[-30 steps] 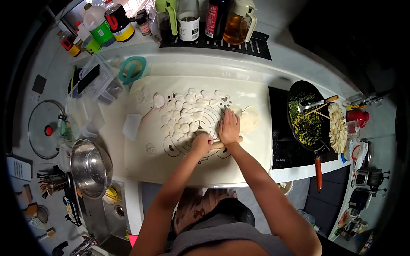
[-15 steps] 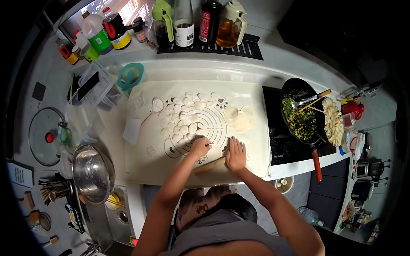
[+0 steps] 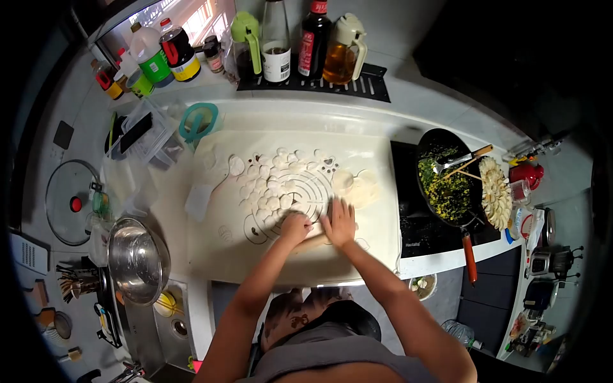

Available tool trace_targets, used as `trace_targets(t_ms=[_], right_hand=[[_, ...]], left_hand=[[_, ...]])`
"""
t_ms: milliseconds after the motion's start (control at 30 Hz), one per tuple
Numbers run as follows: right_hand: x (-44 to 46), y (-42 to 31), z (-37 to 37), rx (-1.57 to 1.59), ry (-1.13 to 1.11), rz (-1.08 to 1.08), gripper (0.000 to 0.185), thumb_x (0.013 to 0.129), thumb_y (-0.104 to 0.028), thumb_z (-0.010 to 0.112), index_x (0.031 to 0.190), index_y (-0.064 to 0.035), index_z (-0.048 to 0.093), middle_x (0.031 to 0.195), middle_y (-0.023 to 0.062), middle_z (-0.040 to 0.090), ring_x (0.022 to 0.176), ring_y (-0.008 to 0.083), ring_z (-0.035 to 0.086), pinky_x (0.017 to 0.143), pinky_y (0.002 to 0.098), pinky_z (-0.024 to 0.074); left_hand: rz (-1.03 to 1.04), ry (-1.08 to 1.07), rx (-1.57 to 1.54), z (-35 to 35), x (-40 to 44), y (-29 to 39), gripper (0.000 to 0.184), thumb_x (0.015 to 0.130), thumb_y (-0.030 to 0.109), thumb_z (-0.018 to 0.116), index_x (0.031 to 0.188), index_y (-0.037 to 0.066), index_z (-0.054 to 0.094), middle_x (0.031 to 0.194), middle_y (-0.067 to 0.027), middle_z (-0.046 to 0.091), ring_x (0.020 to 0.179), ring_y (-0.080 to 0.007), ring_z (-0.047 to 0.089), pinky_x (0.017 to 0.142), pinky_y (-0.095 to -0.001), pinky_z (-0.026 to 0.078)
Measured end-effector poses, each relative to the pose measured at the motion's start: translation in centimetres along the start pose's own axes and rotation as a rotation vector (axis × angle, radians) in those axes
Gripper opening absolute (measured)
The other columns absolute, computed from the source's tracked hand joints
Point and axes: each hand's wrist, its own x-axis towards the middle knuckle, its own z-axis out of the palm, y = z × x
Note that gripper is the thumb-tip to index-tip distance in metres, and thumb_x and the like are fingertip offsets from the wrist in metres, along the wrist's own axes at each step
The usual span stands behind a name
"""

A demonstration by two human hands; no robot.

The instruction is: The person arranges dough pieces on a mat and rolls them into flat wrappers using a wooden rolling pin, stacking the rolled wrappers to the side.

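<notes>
My left hand (image 3: 295,228) is closed, its fingertips pinched at the edge of a small flattened dough wrapper (image 3: 316,228), mostly hidden between my hands. My right hand (image 3: 340,220) lies flat with fingers stretched forward, its palm resting over the right end of a wooden rolling pin (image 3: 311,244). The pin lies on a pale mat (image 3: 217,255) printed with circles. Beyond my left hand, many small floured dough pieces (image 3: 273,185) are spread over the mat. Rolled thin wrappers (image 3: 364,188) lie overlapping beyond my right hand.
A white dough scraper (image 3: 198,202) lies at the mat's left. Farther left stands a steel bowl (image 3: 137,255). On the right, a wok (image 3: 447,185) of chopped greens and egg sits on the cooktop, beside a plate of dumplings (image 3: 495,191). Bottles (image 3: 313,45) line the back.
My right hand has moved left and forward, closer to my left hand. The rolling pin has shifted forward with it. My left hand still pinches at the wrapper. The camera view has tilted slightly.
</notes>
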Motion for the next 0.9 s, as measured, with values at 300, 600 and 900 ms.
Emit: trace_targets(t_ms=[300,600,900], right_hand=[[-6.7,4.1,-5.4,0.184,-0.304,-0.358,0.054,0.077,-0.046,0.066,0.122,-0.016,0.059,0.139,0.0094,0.043,0.129,0.0294,0.039,0.11,0.0486,0.0233],[-7.1,3.6,-4.5,0.262,-0.164,-0.333,0.043,0.07,-0.031,0.074,0.11,-0.0195,0.064,0.13,0.0051,0.05,0.122,0.029,0.045,0.105,0.0503,0.0317],[-6.1,3.4,-5.3,0.264,-0.169,-0.326,0.042,0.068,-0.029,0.075,0.107,-0.0197,0.064,0.129,0.0036,0.051,0.121,0.0287,0.046,0.103,0.0516,0.0335]], left_hand=[[0.19,-0.012,-0.331,-0.5,6.6,3.9,0.018,0.081,0.022,0.066,0.084,0.005,0.064,0.078,-0.0137,0.062,0.074,-0.0285,0.062,0.066,-0.0386,0.046],[-0.123,0.408,-0.141,-1.7,8.6,0.7,0.023,0.081,0.019,0.063,0.098,0.005,0.068,0.093,-0.014,0.067,0.088,-0.0304,0.064,0.078,-0.0374,0.05],[-0.128,0.326,0.415,-2.2,3.4,-0.7,0.012,0.078,0.014,0.063,0.084,0.006,0.07,0.098,-0.0107,0.063,0.093,-0.0295,0.059,0.079,-0.0394,0.048]])
